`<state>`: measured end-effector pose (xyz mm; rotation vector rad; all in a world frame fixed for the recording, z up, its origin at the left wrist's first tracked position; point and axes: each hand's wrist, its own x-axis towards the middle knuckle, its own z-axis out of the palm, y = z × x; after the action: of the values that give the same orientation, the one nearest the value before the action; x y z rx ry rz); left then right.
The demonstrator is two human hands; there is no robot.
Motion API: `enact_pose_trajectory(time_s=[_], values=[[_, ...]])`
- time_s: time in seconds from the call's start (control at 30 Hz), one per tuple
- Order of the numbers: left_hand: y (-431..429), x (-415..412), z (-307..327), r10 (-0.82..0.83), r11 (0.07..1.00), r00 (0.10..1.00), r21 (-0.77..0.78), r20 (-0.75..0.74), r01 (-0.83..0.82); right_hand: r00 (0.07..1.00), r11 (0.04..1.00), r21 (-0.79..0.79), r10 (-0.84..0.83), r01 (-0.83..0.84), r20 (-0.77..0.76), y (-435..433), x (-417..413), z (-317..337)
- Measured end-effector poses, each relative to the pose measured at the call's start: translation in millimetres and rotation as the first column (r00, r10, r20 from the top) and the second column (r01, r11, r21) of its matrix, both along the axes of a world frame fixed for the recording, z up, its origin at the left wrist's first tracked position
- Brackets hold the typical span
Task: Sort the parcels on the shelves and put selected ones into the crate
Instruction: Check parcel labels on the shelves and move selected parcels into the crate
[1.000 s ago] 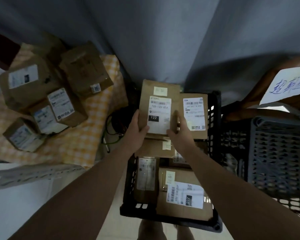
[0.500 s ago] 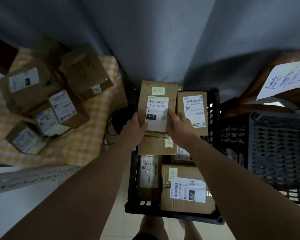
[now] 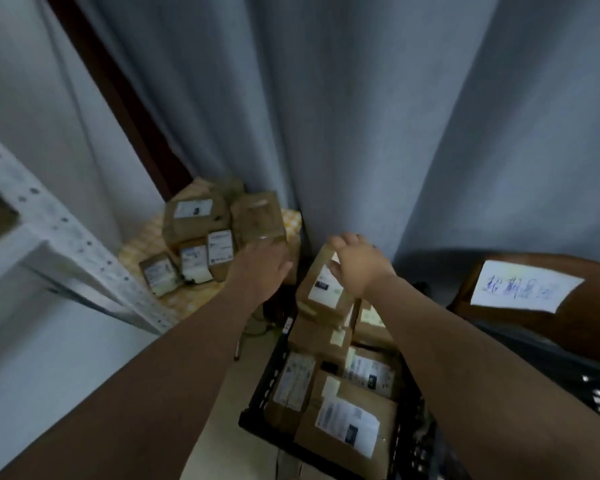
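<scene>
A black crate [image 3: 264, 389] on the floor holds several brown parcels with white labels. One labelled parcel [image 3: 321, 289] stands tilted at the crate's far end. My right hand [image 3: 359, 266] is curled over its top edge and holds it. My left hand [image 3: 258, 268] is off that parcel, to its left, with fingers apart and nothing in it. It hovers near a pile of brown parcels [image 3: 201, 237] on a yellow checked cloth [image 3: 187, 299].
A white perforated shelf frame [image 3: 66, 251] crosses the left side. Grey curtains [image 3: 361, 116] hang behind. A brown wooden piece with a handwritten paper sign [image 3: 523, 287] is at the right, above a second dark crate [image 3: 582, 386]. Cables lie between pile and crate.
My left hand has let go of the labelled parcel and moved left toward the pile. My right hand shifted to the parcel's top edge. The view has tilted upward.
</scene>
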<state>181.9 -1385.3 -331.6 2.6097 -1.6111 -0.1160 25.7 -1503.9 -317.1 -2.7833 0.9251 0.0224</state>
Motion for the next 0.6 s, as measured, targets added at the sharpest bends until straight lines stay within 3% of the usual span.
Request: enact_pose_trajectory(time_s=[0.3, 0.43, 0.6], values=[[119, -61, 150, 0.176, 0.969, 0.932, -0.223, 0.317, -0.107, 0.942, 0.941, -0.250, 0.278, -0.228, 0.185, 75, -28, 130], [199, -70, 196, 0.335, 0.940, 0.846, -0.213, 0.416, -0.267, 0.866, 0.867, -0.350, 0.446, -0.355, 0.225, 134, -13, 169], [310, -86, 229, 0.480, 0.877, 0.741, -0.248, 0.469, -0.411, 0.706, 0.740, -0.447, 0.649, -0.502, 0.283, 232, 10, 204]])
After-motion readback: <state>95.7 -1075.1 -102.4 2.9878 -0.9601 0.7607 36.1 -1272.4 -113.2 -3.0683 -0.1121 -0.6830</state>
